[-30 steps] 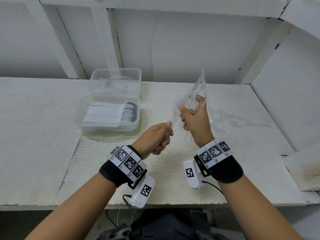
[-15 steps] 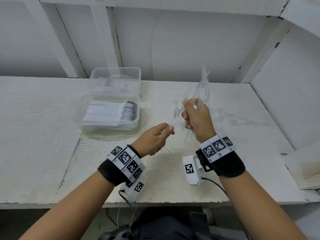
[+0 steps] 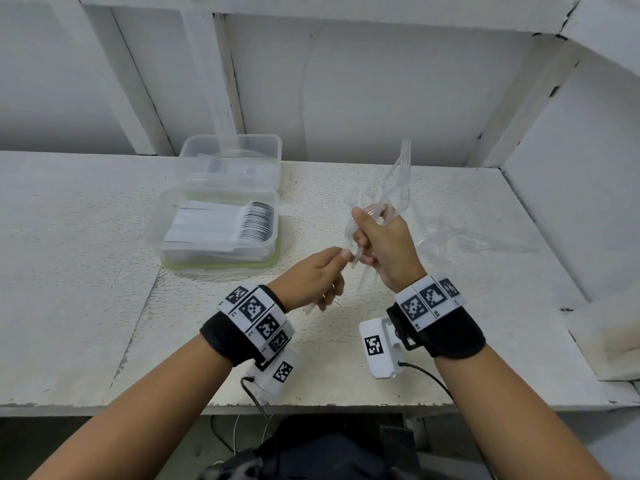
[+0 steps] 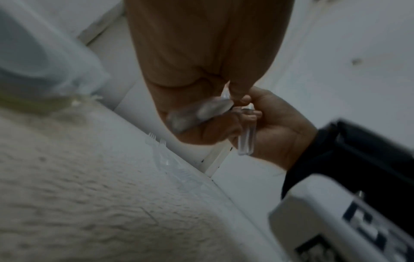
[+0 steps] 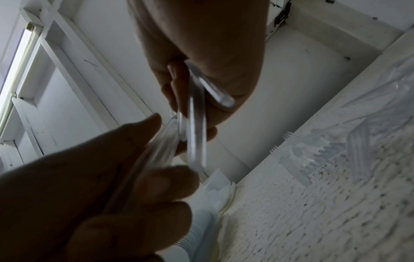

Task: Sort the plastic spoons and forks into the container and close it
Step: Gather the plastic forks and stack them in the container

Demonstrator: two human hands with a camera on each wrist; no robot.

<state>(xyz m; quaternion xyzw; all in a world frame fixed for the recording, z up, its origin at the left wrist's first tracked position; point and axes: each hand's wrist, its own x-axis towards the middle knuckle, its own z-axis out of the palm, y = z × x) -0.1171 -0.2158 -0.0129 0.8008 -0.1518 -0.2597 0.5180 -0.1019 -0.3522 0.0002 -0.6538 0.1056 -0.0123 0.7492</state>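
Plastic spoons (image 3: 221, 225) already fill the open container (image 3: 173, 258) at ten o'clock. The right hand (image 3: 384, 251) grasps a fork bunch (image 3: 391, 188); the left hand (image 3: 311, 282) pinches one handle. Loose forks (image 3: 478, 239) wait at two o'clock, the lid (image 3: 230, 154) not yet closed.

The right hand (image 3: 384, 247) grips a bundle of clear forks (image 3: 394, 188), tines up. The left hand (image 3: 311, 278) pinches one handle at the bundle's lower end. Container (image 3: 166, 233) on desk (image 3: 69, 271) holds stacked spoons (image 3: 242, 225).

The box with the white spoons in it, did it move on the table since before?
No. The box sits at the same spot by the table's crack line; only the view shifted slightly.
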